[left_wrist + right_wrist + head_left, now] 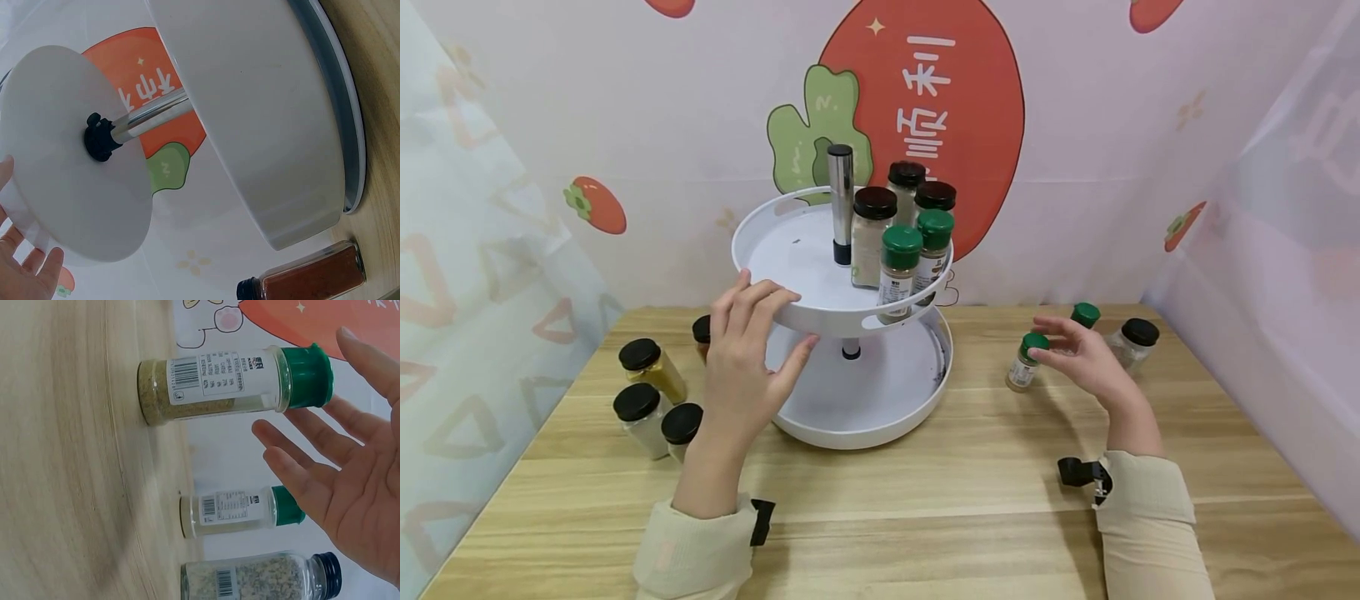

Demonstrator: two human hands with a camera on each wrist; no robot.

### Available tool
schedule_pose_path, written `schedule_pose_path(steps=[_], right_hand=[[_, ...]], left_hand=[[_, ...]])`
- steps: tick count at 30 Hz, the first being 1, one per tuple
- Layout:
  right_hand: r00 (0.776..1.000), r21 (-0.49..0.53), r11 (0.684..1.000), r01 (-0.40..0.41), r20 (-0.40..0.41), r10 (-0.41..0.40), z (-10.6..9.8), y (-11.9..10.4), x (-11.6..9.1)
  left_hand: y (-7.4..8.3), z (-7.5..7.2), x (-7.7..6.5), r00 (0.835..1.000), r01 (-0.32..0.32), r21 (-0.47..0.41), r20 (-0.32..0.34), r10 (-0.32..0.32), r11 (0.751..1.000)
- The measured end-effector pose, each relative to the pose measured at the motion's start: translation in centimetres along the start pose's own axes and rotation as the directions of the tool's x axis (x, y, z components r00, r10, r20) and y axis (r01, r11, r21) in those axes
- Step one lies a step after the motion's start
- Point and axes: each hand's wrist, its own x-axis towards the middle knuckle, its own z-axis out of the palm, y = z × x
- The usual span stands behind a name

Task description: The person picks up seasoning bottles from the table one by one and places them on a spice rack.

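A white two-tier turntable rack (pixel 865 437) stands mid-table. My left hand (pixel 741 358) is at the upper tier's front-left rim, fingers over the edge and thumb lower and apart; in the left wrist view the spread fingertips (pixel 50 269) are right at that edge. Several spice jars with black caps (pixel 872 237) and green caps (pixel 897 271) stand on the upper tier's right side. On the right, my right hand (pixel 1086 362) reaches around the green cap of a small spice jar (pixel 1021 372) standing on the table. The right wrist view shows loosely spread fingers about this jar (pixel 219 384).
Behind the right hand stand another green-capped jar (pixel 1086 314) and a black-capped jar (pixel 1133 343). At the left are several black-capped jars, one with yellow powder (pixel 658 373) and one with reddish powder (pixel 315 275). A metal post (pixel 841 200) rises through the rack.
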Motion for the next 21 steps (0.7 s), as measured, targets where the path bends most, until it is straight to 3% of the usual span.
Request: schedule_pose_path(steps=[11, 21], right_hand=[[0.993, -0.117, 0.987, 0.107, 0.053, -0.101, 0.39, 0.71, 0.62], [0.995, -0.163, 0.982, 0.093, 0.052, -0.085, 0.93, 0.72, 0.51]], left_hand=[[0.07, 0.02, -0.04, 1.000, 0.007, 0.001, 0.001, -0.007, 1.000], [0.07, 0.03, -0.07, 1.000, 0.004, 0.000, -0.004, -0.004, 1.000]])
